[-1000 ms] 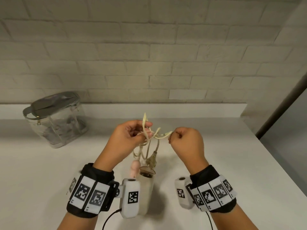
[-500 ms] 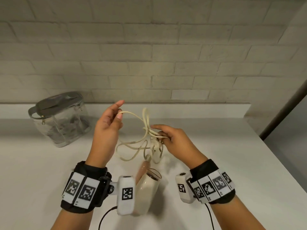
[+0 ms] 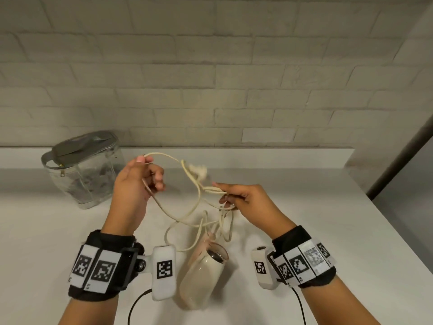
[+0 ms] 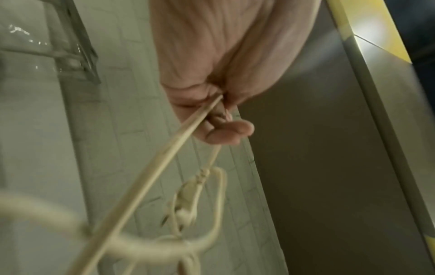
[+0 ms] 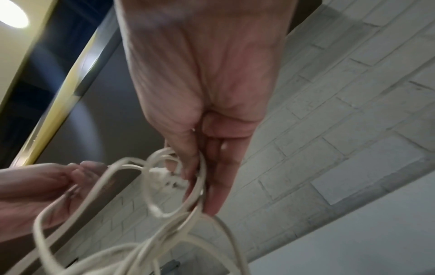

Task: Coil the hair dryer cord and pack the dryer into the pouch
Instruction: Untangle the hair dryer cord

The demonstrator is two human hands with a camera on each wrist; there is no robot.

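Observation:
The cream hair dryer (image 3: 201, 275) lies on the white counter (image 3: 339, 242) between my wrists, nozzle toward me. Its cream cord (image 3: 187, 214) rises from it in loose loops. My left hand (image 3: 138, 181) is raised and pinches a strand of cord (image 4: 179, 137) between thumb and fingers. My right hand (image 3: 239, 195) grips a bunch of cord loops (image 5: 179, 186) at its fingertips. The plug (image 3: 199, 171) hangs blurred in the air between the hands. The clear pouch (image 3: 84, 170) with a grey zip top stands at the back left, away from both hands.
A pale brick wall (image 3: 234, 78) runs behind the counter, with a low white ledge (image 3: 281, 158) at its foot. The counter's right edge (image 3: 403, 245) slants off to a dark floor. Black cables trail from both wrist cameras.
The left hand has drawn its strand further up and left, widening the loop. The plug has swung up between the hands. The right hand keeps hold of the gathered loops.

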